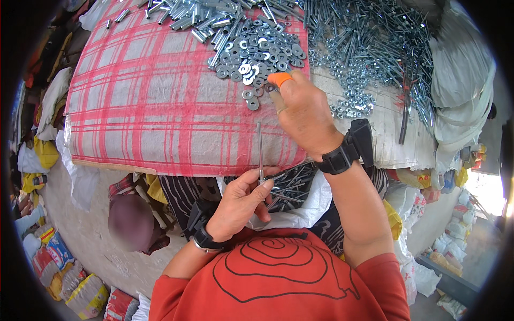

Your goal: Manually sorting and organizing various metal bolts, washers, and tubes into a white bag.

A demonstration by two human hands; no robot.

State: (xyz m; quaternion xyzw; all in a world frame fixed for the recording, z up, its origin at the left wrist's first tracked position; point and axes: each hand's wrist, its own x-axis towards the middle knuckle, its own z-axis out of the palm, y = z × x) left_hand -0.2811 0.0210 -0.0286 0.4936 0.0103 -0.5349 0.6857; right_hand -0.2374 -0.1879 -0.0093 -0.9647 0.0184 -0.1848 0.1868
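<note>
My left hand (243, 200) is closed around the lower end of a long thin metal bolt (260, 142), whose shaft points away over the cloth edge. Its lower end is hidden by my fingers. Farther out, my right hand (306, 112) reaches to the near side of a heap of flat washers (257, 56). An orange cover (280, 78) wraps one fingertip. Those fingers are pinched together, with a dark washer (271, 87) at their tips. A few loose washers (252, 102) lie just left of them on the red-checked cloth (139, 107).
Metal sleeves (198, 16) lie behind the washers. Nuts (353, 101) and a large pile of long bolts (369, 37) spread at the right. A white sack (316, 198) with dark bolts sits below the table edge. Another person (131, 222) is at the lower left.
</note>
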